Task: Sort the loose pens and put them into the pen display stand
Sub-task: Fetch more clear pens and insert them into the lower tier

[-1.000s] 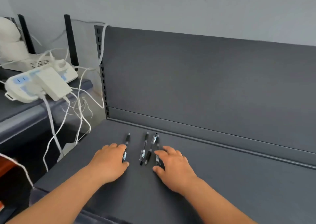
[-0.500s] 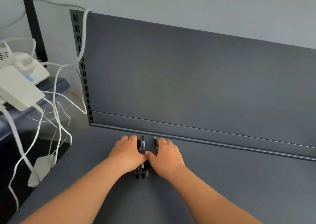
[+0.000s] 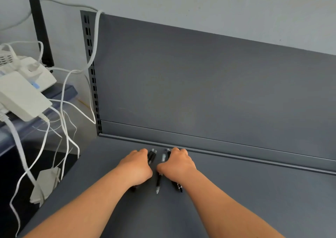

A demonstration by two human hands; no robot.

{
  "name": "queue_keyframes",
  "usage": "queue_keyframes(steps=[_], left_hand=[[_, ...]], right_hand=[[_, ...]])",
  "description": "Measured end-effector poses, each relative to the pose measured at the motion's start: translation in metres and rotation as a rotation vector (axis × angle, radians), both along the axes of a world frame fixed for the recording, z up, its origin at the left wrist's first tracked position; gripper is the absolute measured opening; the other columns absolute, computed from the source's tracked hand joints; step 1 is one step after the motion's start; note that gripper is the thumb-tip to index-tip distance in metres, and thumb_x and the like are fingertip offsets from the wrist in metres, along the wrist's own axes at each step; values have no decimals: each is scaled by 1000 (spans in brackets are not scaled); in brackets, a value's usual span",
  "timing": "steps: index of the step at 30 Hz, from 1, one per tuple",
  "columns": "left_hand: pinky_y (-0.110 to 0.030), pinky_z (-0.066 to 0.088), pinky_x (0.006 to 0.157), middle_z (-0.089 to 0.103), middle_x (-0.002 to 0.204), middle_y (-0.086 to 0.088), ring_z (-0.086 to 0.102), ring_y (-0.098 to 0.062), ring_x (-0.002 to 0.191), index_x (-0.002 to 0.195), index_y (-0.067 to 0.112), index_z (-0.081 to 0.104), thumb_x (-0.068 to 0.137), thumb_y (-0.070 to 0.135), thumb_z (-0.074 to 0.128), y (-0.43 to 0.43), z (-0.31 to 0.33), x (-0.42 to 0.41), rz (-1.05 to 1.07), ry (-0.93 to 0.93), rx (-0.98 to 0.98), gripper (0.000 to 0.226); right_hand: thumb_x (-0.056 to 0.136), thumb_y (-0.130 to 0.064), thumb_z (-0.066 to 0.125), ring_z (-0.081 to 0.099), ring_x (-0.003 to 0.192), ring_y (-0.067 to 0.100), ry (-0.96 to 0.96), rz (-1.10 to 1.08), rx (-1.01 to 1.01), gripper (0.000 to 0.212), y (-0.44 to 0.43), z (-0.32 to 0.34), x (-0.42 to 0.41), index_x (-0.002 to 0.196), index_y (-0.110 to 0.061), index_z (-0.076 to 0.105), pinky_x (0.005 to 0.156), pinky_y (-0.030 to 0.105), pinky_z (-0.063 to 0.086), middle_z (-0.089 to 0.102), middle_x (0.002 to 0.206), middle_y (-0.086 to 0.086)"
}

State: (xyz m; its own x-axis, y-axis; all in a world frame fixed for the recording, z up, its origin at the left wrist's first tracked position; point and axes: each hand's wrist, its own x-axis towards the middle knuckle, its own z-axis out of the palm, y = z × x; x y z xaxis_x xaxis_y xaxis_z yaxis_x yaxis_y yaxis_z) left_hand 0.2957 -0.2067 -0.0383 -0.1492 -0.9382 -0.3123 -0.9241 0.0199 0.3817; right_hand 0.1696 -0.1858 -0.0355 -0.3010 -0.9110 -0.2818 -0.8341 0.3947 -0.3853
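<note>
Grey metal shelf deck point(image 3: 236, 201) is seen from the head camera. The loose black pens are carried on it, bunched just short of the raised lip point(image 3: 236, 157) at the foot of the back panel point(image 3: 200, 83).

Left hand point(image 3: 135, 166) is laid knuckles up, with its fingers curled down round the left pair of pens point(image 3: 152, 155). The ends of that pair are seen poking out at 12 o'clock from under the fingertips.

Right hand point(image 3: 177, 165) is set just beside it at 3 o'clock and is clenched the same way over the right pens point(image 3: 179, 187). Their back ends are shown at 6 o'clock beside the wrist, and their tips peek out at 12 o'clock. Whether either bundle is lifted off the deck cannot be told.

Between the two hands the middle pen point(image 3: 158, 182) is left lying flat, pointing from 12 to 6 o'clock, and it is touched by the right thumb.

Now the edges. The lip is met almost at once at 12 o'clock of the knuckles. A wide stretch of deck is offered toward 3 and 5 o'clock. At 9 o'clock the deck's left edge is reached soon, by the slotted upright point(image 3: 92, 77). Beyond that edge white cables point(image 3: 62, 99) are seen hanging from a power strip point(image 3: 36, 74) and a white adapter point(image 3: 20, 97).
</note>
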Motion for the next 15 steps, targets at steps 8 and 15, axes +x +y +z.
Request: queue_keyframes(steps=[8,15], left_hand=[[-30,43,80,50,121,-6,52,-25,109,117,12,45,88,30,55,4,-2,0,38,-179,-167,36],[-29,37,63,53,93,-1,49,-20,78,92,15,41,95,26,40,7,2,8,-30,-115,-138,12]], right_hand=[[80,-18,55,58,89,24,-17,-48,25,30,2,4,-12,106,-12,40,64,26,41,54,98,3],[82,-16,49,57,88,24,67,-49,44,25,17,2,-20,104,-12,39,63,28,42,54,95,2]])
